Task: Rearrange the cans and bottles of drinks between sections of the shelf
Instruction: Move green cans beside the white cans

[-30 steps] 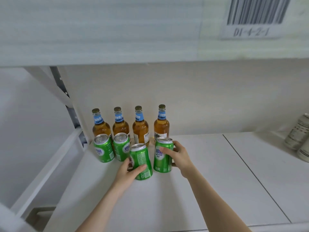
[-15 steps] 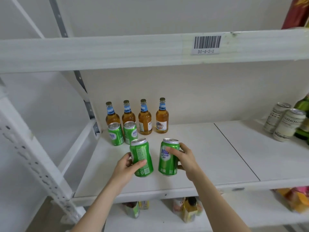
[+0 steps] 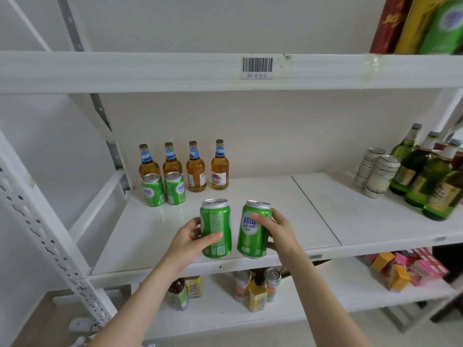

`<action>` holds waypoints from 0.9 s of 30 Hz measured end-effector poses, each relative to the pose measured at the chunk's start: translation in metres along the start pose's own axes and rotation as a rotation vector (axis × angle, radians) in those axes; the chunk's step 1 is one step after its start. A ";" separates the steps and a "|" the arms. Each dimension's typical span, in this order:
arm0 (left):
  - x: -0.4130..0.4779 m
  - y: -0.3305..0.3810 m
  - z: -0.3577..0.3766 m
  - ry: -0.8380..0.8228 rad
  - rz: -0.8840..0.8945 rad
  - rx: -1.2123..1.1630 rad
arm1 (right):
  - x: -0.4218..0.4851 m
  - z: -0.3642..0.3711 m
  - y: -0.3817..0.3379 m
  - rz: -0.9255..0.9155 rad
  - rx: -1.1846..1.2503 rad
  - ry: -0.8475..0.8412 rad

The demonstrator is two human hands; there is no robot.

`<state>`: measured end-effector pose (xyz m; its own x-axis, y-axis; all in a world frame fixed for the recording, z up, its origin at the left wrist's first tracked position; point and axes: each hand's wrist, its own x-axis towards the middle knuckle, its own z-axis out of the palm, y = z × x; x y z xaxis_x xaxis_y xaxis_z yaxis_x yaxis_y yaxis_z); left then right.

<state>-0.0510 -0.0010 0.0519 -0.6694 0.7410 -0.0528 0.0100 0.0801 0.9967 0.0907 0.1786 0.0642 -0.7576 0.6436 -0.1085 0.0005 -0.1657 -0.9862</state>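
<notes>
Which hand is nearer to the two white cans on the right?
Right. The right hand grips a green can left of and in front of the white cans; the left hand grips the other green can farther left.

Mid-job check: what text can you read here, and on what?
"D1-4-2-1": barcode sticker on the white shelf beam.
"崂山": green logo-side drink can gripped by the right hand; the Latin line below is partly covered.
"ODKRO", apparently, cut off: white printed can at right.
Blurred: blue neck labels on the four amber glass bottles.
Too small: print on the green text-side drink can in the left hand.
</notes>
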 end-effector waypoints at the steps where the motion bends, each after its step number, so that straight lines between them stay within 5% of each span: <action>1: 0.001 0.001 0.007 -0.011 0.004 -0.003 | -0.001 -0.007 -0.001 -0.004 -0.001 0.009; 27: 0.062 0.031 0.315 -0.029 -0.008 -0.012 | 0.013 -0.309 -0.063 -0.038 -0.091 0.002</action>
<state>0.1422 0.2575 0.0600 -0.6474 0.7595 -0.0628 -0.0048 0.0784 0.9969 0.2826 0.4277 0.0861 -0.7572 0.6493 -0.0709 0.0314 -0.0723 -0.9969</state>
